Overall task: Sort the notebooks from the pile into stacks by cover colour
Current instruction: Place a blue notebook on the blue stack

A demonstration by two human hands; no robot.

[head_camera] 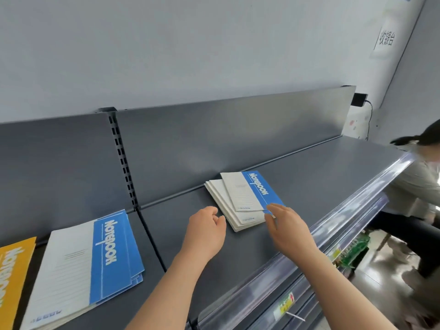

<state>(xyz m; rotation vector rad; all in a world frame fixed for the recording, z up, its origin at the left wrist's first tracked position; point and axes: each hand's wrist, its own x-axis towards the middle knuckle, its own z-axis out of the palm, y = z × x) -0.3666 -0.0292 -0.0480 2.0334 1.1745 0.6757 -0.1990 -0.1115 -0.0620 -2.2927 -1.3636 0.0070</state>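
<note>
A small pile of notebooks [234, 211] lies on the grey shelf [309, 177] at centre right. Its top notebook [252, 191] has a white and blue cover and sits skewed on the others. My right hand [284, 222] pinches the near corner of that top notebook between thumb and fingers. My left hand [207, 228] hovers just left of the pile with loosely curled fingers and holds nothing. A stack of blue-and-white notebooks [95, 258] lies at the lower left. A yellow notebook [13, 277] lies at the far left edge.
The shelf has a grey back panel [214, 139] with a slotted upright [121, 160] and a clear plastic price rail [333, 234] along its front edge. A seated person [419, 177] is at the right, beyond the shelf end.
</note>
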